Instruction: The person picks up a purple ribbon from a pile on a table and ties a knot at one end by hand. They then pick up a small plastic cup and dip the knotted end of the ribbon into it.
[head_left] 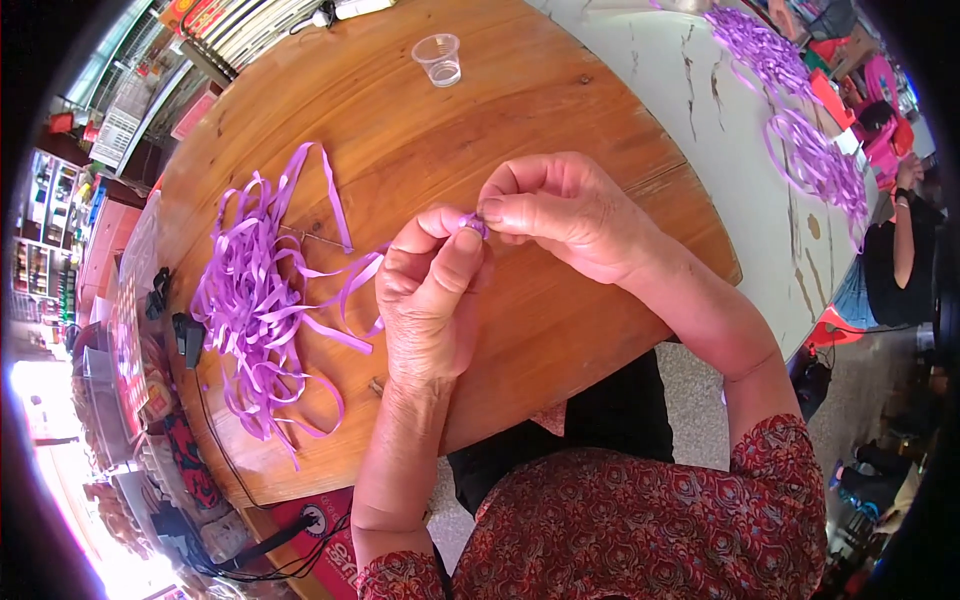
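Note:
Over the wooden table (pixel 560 340), both hands meet fingertip to fingertip at a small bunched bit of purple ribbon (pixel 474 224). My left hand (pixel 432 285) pinches it between thumb and finger, and a length of ribbon trails from that hand leftward. Thumb and finger of my right hand (pixel 560 210) close on the top of the same bunch; the fingers hide most of it. Left of the hands lies a loose, tangled heap of purple ribbon (pixel 255 310). A thin stick-like object (pixel 318 238) rests at the heap's upper right side.
A clear plastic cup (pixel 438 62) stands at the table's far side. To the right is a white marbled table (pixel 700 90) with more purple ribbon (pixel 815 165); a person in black (pixel 900 260) sits beyond it. Dark cables (pixel 290 550) hang by the table's lower left edge.

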